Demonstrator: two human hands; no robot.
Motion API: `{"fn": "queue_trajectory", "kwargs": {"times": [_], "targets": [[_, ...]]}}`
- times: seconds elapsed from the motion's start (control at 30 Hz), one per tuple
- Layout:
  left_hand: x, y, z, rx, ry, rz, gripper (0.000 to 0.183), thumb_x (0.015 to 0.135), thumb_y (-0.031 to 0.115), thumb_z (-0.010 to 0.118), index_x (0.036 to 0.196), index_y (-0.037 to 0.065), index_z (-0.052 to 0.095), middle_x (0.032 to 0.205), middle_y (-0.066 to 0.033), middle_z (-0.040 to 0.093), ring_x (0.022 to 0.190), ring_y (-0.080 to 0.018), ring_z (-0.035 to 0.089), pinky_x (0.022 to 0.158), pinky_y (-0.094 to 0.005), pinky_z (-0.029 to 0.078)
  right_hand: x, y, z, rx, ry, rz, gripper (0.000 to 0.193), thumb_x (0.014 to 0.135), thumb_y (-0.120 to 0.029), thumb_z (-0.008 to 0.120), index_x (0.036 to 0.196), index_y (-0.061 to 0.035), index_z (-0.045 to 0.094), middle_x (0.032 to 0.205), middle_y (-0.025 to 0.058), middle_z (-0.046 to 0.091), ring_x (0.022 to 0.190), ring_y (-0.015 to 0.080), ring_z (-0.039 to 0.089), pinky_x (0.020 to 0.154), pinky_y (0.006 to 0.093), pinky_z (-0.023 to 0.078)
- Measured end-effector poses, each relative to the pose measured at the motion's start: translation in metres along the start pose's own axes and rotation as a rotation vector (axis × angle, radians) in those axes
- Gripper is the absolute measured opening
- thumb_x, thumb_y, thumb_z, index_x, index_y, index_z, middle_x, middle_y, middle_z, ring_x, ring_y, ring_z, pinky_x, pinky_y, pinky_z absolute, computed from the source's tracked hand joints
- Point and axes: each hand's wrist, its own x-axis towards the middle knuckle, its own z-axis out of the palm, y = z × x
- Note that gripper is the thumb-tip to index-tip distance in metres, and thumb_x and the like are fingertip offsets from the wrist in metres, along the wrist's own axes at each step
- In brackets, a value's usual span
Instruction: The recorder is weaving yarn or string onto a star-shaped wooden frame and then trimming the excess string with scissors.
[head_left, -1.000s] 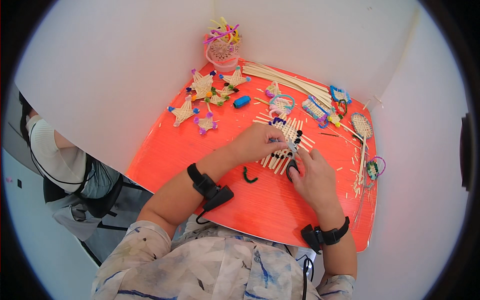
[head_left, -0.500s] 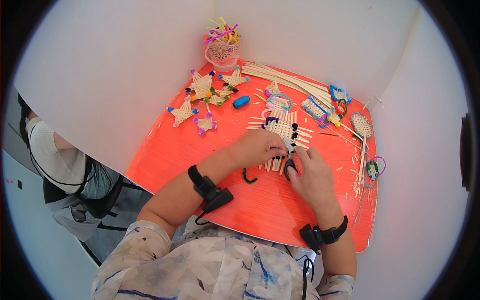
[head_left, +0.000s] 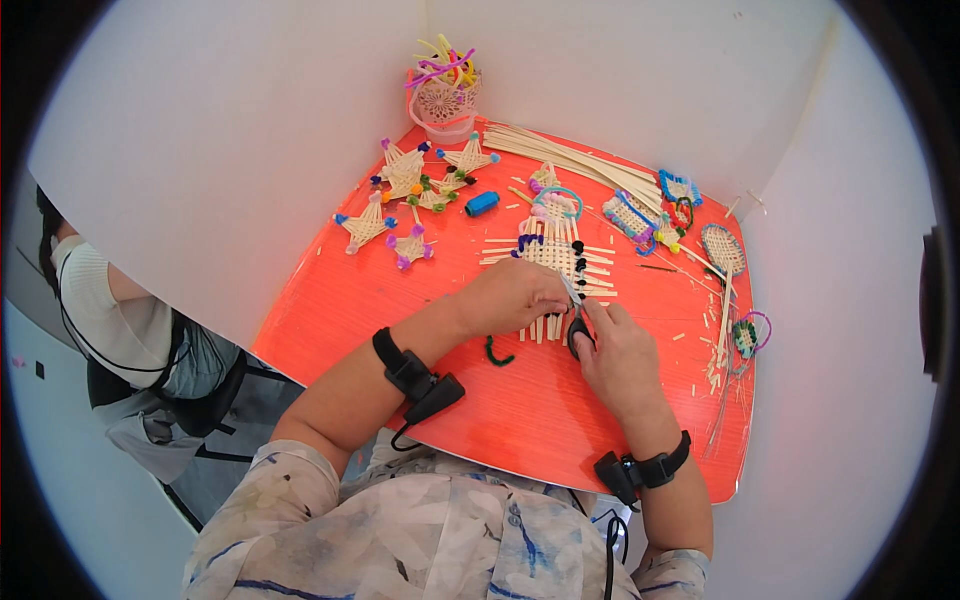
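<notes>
A small woven mat of pale flat strips (head_left: 550,257) lies on the red table, its strip ends sticking out on several sides. Dark purple and black fuzzy ties sit along its edges. My left hand (head_left: 515,298) is closed, fingertips pinched at the mat's lower part and hiding some of it. Scissors with black handles (head_left: 578,335) are in my right hand (head_left: 622,355), their silver blades pointing up beside the left fingertips. Exactly what lies between the blades is too small to make out.
Woven stars (head_left: 402,172) and a blue spool (head_left: 482,204) lie at far left. Behind stands a basket of pipe cleaners (head_left: 445,105). Long pale strips (head_left: 575,160) run along the back. Small woven pieces (head_left: 630,217) and offcuts lie right. A dark green pipe cleaner (head_left: 497,352) lies in front.
The woven mat has shifted slightly left and turned a little. My right hand, with the scissors, has moved slightly left; the blades now show more plainly. My left hand has barely moved.
</notes>
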Motion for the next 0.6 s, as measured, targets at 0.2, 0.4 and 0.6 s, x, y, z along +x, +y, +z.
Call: {"fn": "queue_trajectory", "kwargs": {"times": [0.2, 0.4, 0.6], "targets": [[0.001, 0.006, 0.008, -0.113, -0.046, 0.05, 0.012, 0.086, 0.015, 0.064, 0.089, 0.004, 0.067, 0.081, -0.0107, 0.065, 0.079, -0.0281, 0.065, 0.07, -0.0373, 0.051, 0.004, 0.012, 0.005, 0.026, 0.053, 0.095, 0.038, 0.079, -0.013, 0.07, 0.113, -0.006, 0.054, 0.092, 0.0143, 0.057, 0.083, 0.0336, 0.062, 0.065, 0.0426, 0.052], [0.0, -0.005, 0.002, -0.508, 0.191, -0.158, 0.011, 0.093, 0.014, 0.06, 0.09, 0.004, 0.064, 0.079, -0.0027, 0.064, 0.077, -0.0141, 0.063, 0.067, -0.0278, 0.05, 0.001, 0.014, -0.003, 0.174, 0.116, 0.158, 0.044, 0.076, -0.011, 0.072, 0.116, -0.0063, 0.053, 0.093, 0.0148, 0.056, 0.083, 0.0347, 0.06, 0.07, 0.0428, 0.051], [-0.004, -0.015, -0.008, -0.934, 0.282, -0.385, 0.014, 0.098, 0.018, 0.056, 0.093, 0.006, 0.06, 0.073, 0.0039, 0.054, 0.067, -0.0032, 0.05, 0.059, -0.0195, 0.042, -0.003, 0.009, -0.01, 0.27, 0.035, 0.068, 0.046, 0.074, -0.012, 0.073, 0.117, -0.0062, 0.055, 0.096, 0.015, 0.058, 0.087, 0.0334, 0.061, 0.073, 0.042, 0.051]]}}
